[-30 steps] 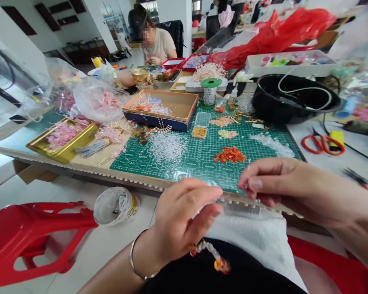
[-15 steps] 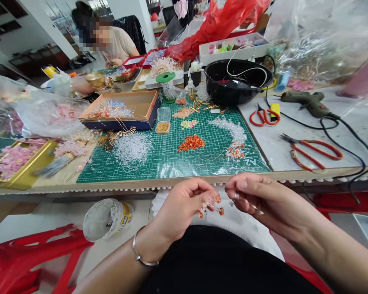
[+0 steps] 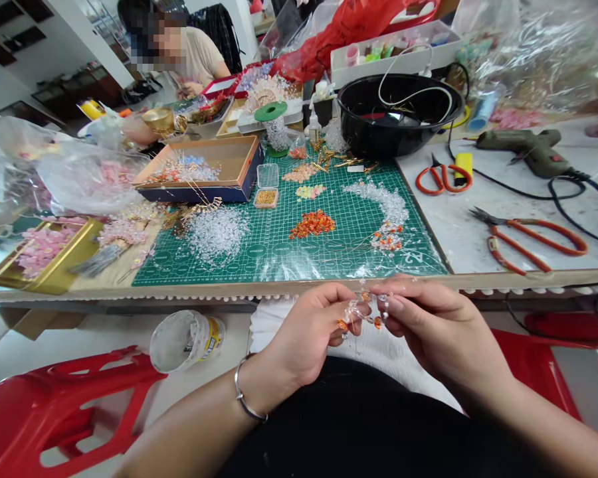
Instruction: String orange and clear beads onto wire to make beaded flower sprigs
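Over my lap, in front of the table edge, my left hand (image 3: 311, 332) pinches a small beaded spray (image 3: 349, 318) of clear and orange beads. Opposite it, my right hand (image 3: 423, 325) has thumb and fingers closed on the right side of the same spray, by some clear beads. The wire between the fingertips is too fine to make out. Beyond the hands, a green cutting mat (image 3: 259, 265) carries a pile of orange beads (image 3: 312, 224), a heap of clear beads (image 3: 216, 234) and a curved strip of clear beads (image 3: 386, 206).
Red-handled pliers (image 3: 533, 239), small red-handled snips (image 3: 441, 178) and a glue gun (image 3: 528, 149) lie at right. A black basin (image 3: 398, 119) and an open box (image 3: 199, 172) stand farther back. A white bucket (image 3: 179, 342) and red stool (image 3: 80, 405) are below left. Another person sits across.
My right hand has moved left to meet my left hand and now grips the beaded spray. The camera view has shifted slightly.
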Available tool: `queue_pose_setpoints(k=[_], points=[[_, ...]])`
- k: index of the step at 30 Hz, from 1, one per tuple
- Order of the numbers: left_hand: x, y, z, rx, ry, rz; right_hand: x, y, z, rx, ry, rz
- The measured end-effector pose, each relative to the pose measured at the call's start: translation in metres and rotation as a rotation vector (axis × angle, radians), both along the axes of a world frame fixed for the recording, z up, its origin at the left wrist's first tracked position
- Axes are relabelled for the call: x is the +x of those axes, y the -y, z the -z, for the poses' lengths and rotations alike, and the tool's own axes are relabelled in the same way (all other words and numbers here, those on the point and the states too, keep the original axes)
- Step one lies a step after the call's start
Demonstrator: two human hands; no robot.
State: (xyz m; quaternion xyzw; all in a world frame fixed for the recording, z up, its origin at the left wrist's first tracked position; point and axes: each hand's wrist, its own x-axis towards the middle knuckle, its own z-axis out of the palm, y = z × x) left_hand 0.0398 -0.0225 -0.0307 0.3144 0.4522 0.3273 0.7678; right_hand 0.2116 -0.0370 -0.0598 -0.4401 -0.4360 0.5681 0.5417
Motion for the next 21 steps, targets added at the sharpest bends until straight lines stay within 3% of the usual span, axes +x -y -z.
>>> queue_pose_setpoints(k=[7,11,17,21], points=[[-0.003,-0.004,0.006,0.094,-0.012,0.082,0.004,0.0,-0.008,0.203,0.308,-0.014],[-0.004,-0.007,0.01,0.108,0.015,0.127,0.004,0.0,-0.011,0.204,0.335,-0.033],[-0.004,-0.011,0.009,0.182,0.011,0.093,0.01,-0.009,-0.009,-0.157,0.084,-0.071],[-0.007,-0.011,0.01,0.071,0.055,0.145,0.012,-0.017,-0.009,-0.328,-0.081,-0.118]])
